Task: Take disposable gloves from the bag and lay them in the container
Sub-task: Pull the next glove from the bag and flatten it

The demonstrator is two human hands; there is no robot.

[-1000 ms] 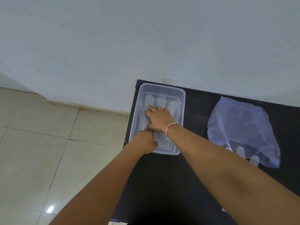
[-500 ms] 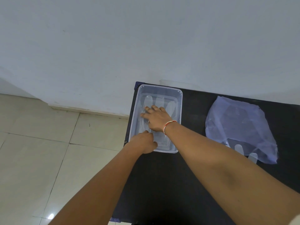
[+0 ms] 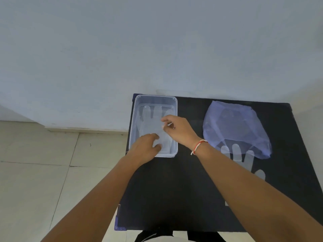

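A clear plastic container [image 3: 136, 119] stands at the back left corner of the black table [image 3: 174, 189]. Translucent disposable gloves [image 3: 148, 117] lie flat inside it, fingers pointing to the wall. My left hand [image 3: 145, 149] rests over the container's near end, thumb and forefinger apart on the glove's cuff. My right hand [image 3: 178, 130] hovers over the container's right rim, fingers loosely curled, nothing in it. A bluish plastic bag [image 3: 234, 130] lies to the right. More gloves [image 3: 239, 156] stick out of its near opening, partly hidden by my right forearm.
The table stands against a pale wall [image 3: 157, 49]. Its left edge runs just beside the container, with tiled floor [image 3: 43, 172] below. A red and white thread band [image 3: 198, 146] circles my right wrist.
My right hand has lifted off the gloves in the container and drawn back to the right rim. My left hand has loosened its fingers at the near end.
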